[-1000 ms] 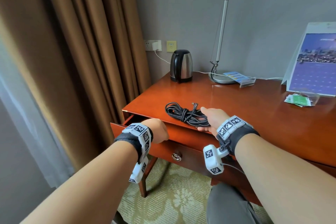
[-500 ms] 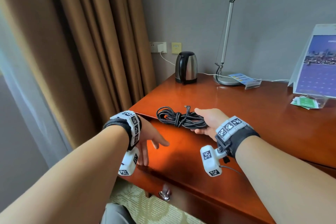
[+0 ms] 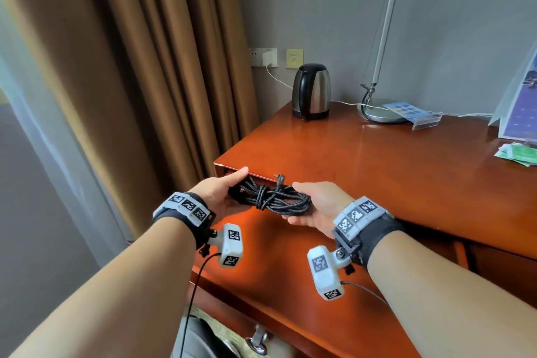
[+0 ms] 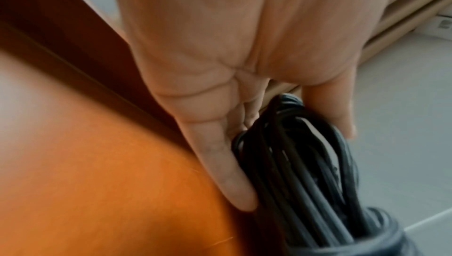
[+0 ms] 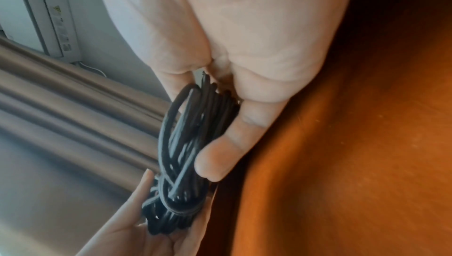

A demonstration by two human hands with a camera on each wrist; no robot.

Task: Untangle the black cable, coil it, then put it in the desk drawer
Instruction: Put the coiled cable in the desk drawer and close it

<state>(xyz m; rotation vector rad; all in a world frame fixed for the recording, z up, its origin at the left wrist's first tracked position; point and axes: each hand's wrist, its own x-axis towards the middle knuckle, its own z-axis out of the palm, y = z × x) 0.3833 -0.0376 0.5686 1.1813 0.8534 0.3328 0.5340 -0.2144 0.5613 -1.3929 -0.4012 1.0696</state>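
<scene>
Black cable [image 3: 271,199] coiled into a bundle, wrapped around its middle, long axis left–right, roughly parallel to front edge of tabletop [image 3: 377,171]. Held off the surface, just in front of that edge, above the pulled-out desk drawer [image 3: 261,270]. Connector end sticking up from bundle, near the wrap. Left hand [image 3: 222,193] on left end: thumb over top, fingers [image 4: 227,163] curled underneath. Right hand [image 3: 318,206] on right end: palm up, fingers [image 5: 220,154] curled round the loops. Kettle [image 3: 311,91] and lamp base [image 3: 377,113] at back of tabletop, well apart from bundle. Curtain [image 3: 130,67] to left.
</scene>
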